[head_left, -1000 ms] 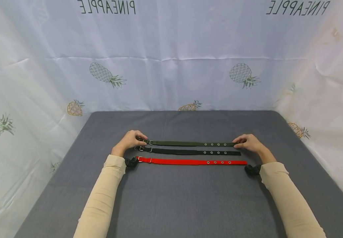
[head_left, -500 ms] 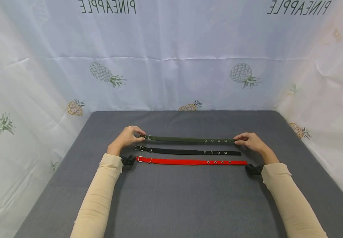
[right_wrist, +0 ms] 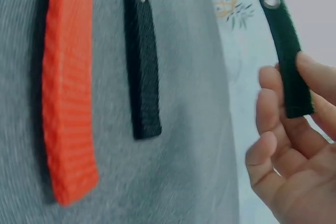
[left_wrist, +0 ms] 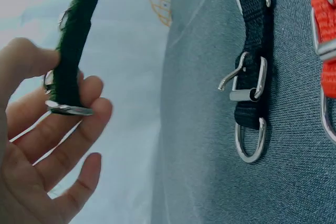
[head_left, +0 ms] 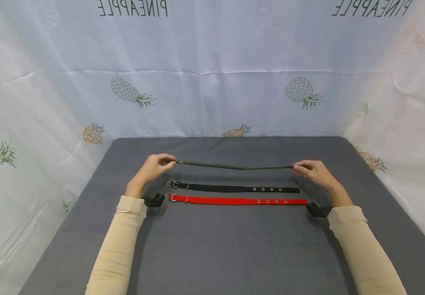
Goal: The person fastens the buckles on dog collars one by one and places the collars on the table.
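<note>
Stretched between both hands is a dark green collar, raised off the table and seen nearly edge-on in the head view. My left hand pinches its buckle end; in the left wrist view the thumb presses the green strap against the fingers, metal ring below. My right hand pinches the plain tip, and an eyelet shows above it on the green strap in the right wrist view. Below lie a black collar and a red collar, flat and parallel, buckles left, eyelets right.
A grey cloth covers the table. White curtains with pineapple prints hang behind it and on both sides. Black wrist devices sit at the cuffs, close to the ends of the red collar.
Both hands have lifted the green collar up and away from the black one, drawing it toward the far side. It has turned from flat to edge-on. The black and red collars stay put.
</note>
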Motion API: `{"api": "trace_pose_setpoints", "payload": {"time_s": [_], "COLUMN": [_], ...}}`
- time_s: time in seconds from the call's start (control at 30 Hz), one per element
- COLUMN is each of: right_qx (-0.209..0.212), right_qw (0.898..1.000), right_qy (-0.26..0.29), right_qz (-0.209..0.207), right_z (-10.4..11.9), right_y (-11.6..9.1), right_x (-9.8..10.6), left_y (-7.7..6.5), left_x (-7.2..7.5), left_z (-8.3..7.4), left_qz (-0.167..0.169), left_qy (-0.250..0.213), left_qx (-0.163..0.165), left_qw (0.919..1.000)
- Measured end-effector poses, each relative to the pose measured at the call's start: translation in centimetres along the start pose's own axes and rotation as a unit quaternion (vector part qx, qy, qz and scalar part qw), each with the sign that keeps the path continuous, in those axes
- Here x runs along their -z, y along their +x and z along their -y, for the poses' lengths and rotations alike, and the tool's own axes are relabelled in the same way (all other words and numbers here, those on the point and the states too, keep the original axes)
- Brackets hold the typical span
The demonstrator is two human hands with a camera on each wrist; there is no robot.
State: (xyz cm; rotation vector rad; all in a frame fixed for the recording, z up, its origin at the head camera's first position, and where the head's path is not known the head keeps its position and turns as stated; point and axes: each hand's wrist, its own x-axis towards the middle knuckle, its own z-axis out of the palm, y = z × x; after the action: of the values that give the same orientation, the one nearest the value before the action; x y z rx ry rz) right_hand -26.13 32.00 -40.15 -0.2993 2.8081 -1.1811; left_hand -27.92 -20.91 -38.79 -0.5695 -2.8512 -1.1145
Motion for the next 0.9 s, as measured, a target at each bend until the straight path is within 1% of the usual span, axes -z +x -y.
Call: {"api": "trace_pose_setpoints", "payload": {"time_s": [0.17, 0.3, 0.4, 0.47, 0.57, 0.67, 0.8, 0.9], "right_qx": [0.009, 0.014, 0.015, 0.014, 0.015, 0.029, 0.067, 0.083], "right_qw": [0.998, 0.995, 0.993, 0.992, 0.988, 0.981, 0.964, 0.953], "right_qy": [0.033, 0.059, 0.056, 0.045, 0.037, 0.045, 0.084, 0.11], "right_qz": [-0.057, -0.085, -0.102, -0.116, -0.146, -0.188, -0.244, -0.269], "right_z": [0.8, 1.6, 2.0, 2.3, 2.9, 3.6, 4.7, 5.4], "right_y": [-0.4, -0.8, -1.2, -1.4, -1.6, -1.6, -1.5, -1.5], "right_x": [-0.2, -0.4, -0.5, -0.6, -0.8, -1.2, -1.7, -2.0], "left_y": [-0.5, -0.9, -1.2, -1.4, -1.6, -1.6, -1.6, -1.7], "left_x": [0.2, 0.3, 0.4, 0.4, 0.3, 0.1, -0.3, -0.7], "left_z": [-0.4, -0.4, -0.7, -0.8, -1.2, -1.6, -2.4, -3.2], "left_qz": [-0.038, -0.054, -0.058, -0.06, -0.069, -0.092, -0.13, -0.146], "left_qy": [-0.001, 0.002, 0.004, 0.005, 0.005, 0.009, 0.017, 0.015], "left_qx": [-0.002, -0.001, -0.003, -0.006, -0.008, -0.018, -0.044, -0.063], "left_qw": [0.9993, 0.9985, 0.9983, 0.9982, 0.9975, 0.9955, 0.9904, 0.9871]}}
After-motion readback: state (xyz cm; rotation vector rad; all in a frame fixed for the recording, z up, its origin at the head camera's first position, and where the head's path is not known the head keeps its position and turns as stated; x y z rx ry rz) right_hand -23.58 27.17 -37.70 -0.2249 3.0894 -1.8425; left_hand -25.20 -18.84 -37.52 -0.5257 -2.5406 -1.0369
